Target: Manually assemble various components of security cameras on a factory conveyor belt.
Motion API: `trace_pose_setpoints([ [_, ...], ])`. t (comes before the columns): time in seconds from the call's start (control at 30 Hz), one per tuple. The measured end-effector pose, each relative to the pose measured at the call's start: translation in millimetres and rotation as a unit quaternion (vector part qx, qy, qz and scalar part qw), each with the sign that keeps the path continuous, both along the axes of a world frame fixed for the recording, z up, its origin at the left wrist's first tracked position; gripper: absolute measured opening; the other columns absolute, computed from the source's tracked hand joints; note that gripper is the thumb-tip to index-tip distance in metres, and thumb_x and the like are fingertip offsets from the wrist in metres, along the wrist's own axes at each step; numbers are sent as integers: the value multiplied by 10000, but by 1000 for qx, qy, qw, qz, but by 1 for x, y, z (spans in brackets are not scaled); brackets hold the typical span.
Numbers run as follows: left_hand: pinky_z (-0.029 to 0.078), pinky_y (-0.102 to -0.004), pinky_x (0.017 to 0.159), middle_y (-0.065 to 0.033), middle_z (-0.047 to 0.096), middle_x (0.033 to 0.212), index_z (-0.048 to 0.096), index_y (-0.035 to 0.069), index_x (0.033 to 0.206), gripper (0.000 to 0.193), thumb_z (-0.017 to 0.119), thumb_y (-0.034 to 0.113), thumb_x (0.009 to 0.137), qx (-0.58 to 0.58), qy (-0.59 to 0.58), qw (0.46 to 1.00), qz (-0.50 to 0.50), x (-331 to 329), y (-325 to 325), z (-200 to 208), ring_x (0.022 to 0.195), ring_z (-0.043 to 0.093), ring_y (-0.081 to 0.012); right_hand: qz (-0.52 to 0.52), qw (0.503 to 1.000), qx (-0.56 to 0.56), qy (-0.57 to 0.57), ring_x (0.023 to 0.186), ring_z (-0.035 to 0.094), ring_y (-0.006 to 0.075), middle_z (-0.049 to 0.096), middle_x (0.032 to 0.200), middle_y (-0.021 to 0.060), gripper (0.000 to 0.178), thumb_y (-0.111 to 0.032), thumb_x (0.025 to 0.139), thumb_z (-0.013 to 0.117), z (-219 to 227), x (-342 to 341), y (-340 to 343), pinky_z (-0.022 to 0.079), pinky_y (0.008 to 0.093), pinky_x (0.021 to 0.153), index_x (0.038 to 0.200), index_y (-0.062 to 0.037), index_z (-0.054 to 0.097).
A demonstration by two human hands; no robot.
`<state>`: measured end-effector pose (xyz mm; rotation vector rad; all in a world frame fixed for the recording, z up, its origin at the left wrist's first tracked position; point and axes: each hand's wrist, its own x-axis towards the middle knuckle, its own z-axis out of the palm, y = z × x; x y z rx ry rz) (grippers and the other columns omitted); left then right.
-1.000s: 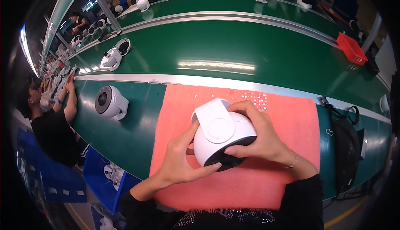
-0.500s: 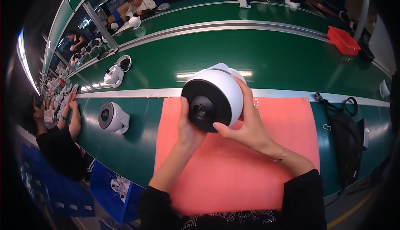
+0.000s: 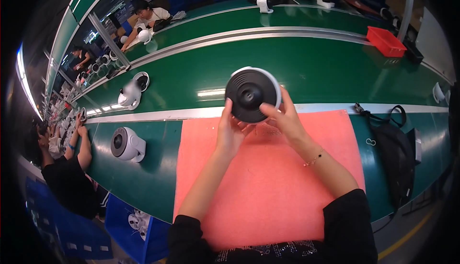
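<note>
Cupping, with a half-curled bare left hand (image 3: 233, 131), the lower left of a white rounded plastic device (image 3: 245, 86) with a ridged black face; held up near the far edge of a flat salmon-pink mat (image 3: 261, 192); spanning its right side with a partly spread bare right hand (image 3: 289, 126), with thumb over the black face.

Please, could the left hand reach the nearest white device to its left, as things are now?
Probably not without letting go: the left hand helps the right hand hold the raised device, though nothing visible blocks the white device.
</note>
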<state>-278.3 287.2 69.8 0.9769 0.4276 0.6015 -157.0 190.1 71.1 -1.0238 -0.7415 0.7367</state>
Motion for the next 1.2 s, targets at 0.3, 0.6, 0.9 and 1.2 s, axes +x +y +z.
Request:
trace_pose_setpoints([
  [0.3, 422, -278, 827, -29, 610, 948, 595, 54, 1066, 276, 509, 274, 924, 296, 210, 931, -32, -25, 10, -41, 882, 558, -112, -143, 976, -7, 165, 1213, 449, 324, 351, 1319, 185, 709, -406, 845, 645, -25, 99, 7, 448, 442, 979, 1304, -55, 233],
  [0.6, 190, -211, 436, 80, 314, 534, 599, 66, 842, 319, 413, 288, 976, 294, 143, 945, 3, -24, 18, -59, 452, 243, -20, 19, 990, -110, 80, 956, 574, 227, 516, 1104, 71, 562, -286, 825, 683, -35, 23, 9, 493, 317, 781, 1252, -65, 392],
  [0.9, 183, -216, 436, 79, 285, 560, 504, 75, 827, 287, 364, 252, 1003, 168, 64, 983, -29, -32, 14, -55, 470, 229, -23, -18, 809, -37, -586, 828, 575, 307, 557, 890, 153, 321, -135, 733, 662, -65, -42, 3, 474, 381, 734, 961, 10, 490],
  [1.2, 193, -219, 435, 68, 311, 574, 489, 70, 814, 276, 368, 235, 1000, 203, 75, 976, -39, -32, 12, -58, 474, 235, -21, 32, 841, -42, -539, 840, 573, 313, 554, 915, 163, 292, -111, 761, 635, -62, -35, -1, 471, 386, 763, 972, 22, 483],
])
